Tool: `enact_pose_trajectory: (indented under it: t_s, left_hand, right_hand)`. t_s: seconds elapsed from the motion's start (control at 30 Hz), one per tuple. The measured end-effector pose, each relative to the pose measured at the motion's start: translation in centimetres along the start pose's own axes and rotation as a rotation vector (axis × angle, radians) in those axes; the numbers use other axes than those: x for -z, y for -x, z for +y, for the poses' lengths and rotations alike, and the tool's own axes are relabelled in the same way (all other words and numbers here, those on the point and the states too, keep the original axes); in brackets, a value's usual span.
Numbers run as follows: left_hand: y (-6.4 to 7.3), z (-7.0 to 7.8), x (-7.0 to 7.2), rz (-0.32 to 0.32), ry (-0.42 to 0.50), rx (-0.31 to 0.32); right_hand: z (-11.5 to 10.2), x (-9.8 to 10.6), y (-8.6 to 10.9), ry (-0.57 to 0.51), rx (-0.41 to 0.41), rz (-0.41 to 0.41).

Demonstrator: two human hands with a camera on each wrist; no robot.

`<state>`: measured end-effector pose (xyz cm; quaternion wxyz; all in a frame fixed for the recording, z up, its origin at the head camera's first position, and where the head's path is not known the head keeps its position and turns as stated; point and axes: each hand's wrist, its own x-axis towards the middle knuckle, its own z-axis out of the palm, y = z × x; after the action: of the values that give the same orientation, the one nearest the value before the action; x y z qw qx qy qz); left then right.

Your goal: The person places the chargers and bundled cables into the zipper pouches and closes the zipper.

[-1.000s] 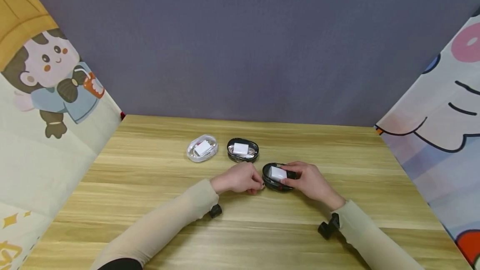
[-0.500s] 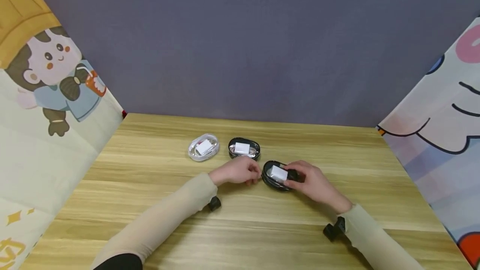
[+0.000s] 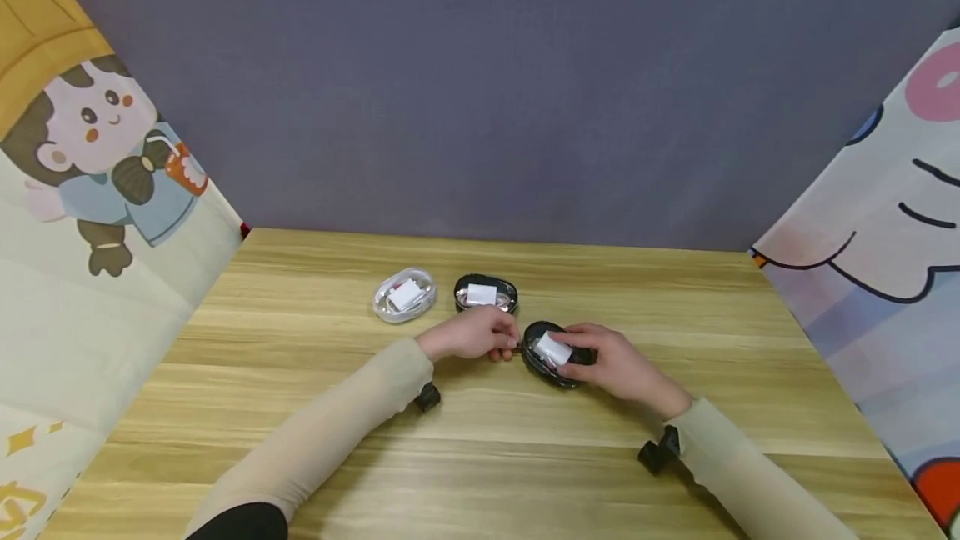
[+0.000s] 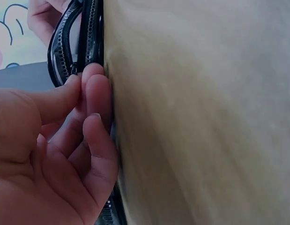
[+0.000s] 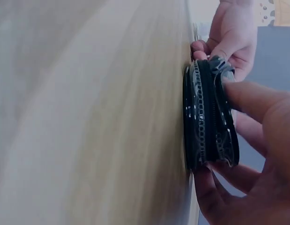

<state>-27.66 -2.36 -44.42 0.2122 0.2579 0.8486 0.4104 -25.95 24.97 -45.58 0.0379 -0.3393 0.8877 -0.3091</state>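
A black oval zip pouch (image 3: 542, 367) with a clear top lies on the table, a white charger block (image 3: 553, 350) and some cable showing inside. My right hand (image 3: 618, 363) grips its right side, the thumb on the near part and fingers on the far part. In the right wrist view, the pouch (image 5: 201, 117) stands between those fingers, its zip running along the side wall. At the left end, my left hand (image 3: 476, 333) pinches the zip pull between thumb and index finger. The left wrist view shows those fingertips (image 4: 74, 86) right at the slider; they mostly hide the pull.
Behind my left hand lies another black oval pouch (image 3: 506, 297) with a white block inside. Left of it is a white-rimmed clear pouch (image 3: 382, 307) with similar contents. A grey wall panel (image 3: 480, 107) rises at the table's (image 3: 300, 373) back edge, with printed sheets on both sides.
My left hand has moved slightly away from me along the pouch's left end, up to the rear black pouch in view. The held pouch has turned a little under my right hand.
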Motion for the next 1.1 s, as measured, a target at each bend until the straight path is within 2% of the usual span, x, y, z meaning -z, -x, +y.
enact_pose_trajectory:
  t_s: [0.17,0.37,0.47,0.53,0.7,0.8,0.93,1.1]
  left_hand:
    - [0.3,-0.2,0.3,-0.044,0.005,-0.003]
    - [0.8,-0.3,0.0,-0.069,0.150,0.022]
    - [0.8,-0.2,-0.2,-0.053,0.168,0.026]
    - [0.8,-0.2,-0.2,-0.032,0.118,0.020]
    - [0.9,-0.1,-0.1,0.025,-0.137,-0.015]
    - [0.9,0.1,0.0,0.042,-0.238,-0.040]
    - [0.9,0.2,0.0,0.048,-0.275,-0.051]
    - [1.1,0.3,0.2,0.062,-0.268,-0.051]
  right_hand:
    - [-0.3,-0.2,0.0,0.017,-0.010,0.014]
    - [-0.4,-0.5,-0.3,0.058,0.009,0.019]
    - [-0.4,-0.5,-0.4,0.072,0.016,0.031]
    - [-0.4,-0.6,-0.5,0.084,0.018,0.036]
    - [-0.3,-0.3,-0.3,0.085,0.052,0.027]
    - [-0.4,0.2,-0.4,0.063,0.094,0.028]
    - [-0.9,0.7,-1.5,0.026,0.102,0.018]
    - [-1.4,0.6,-3.8,-0.063,0.001,-0.072]
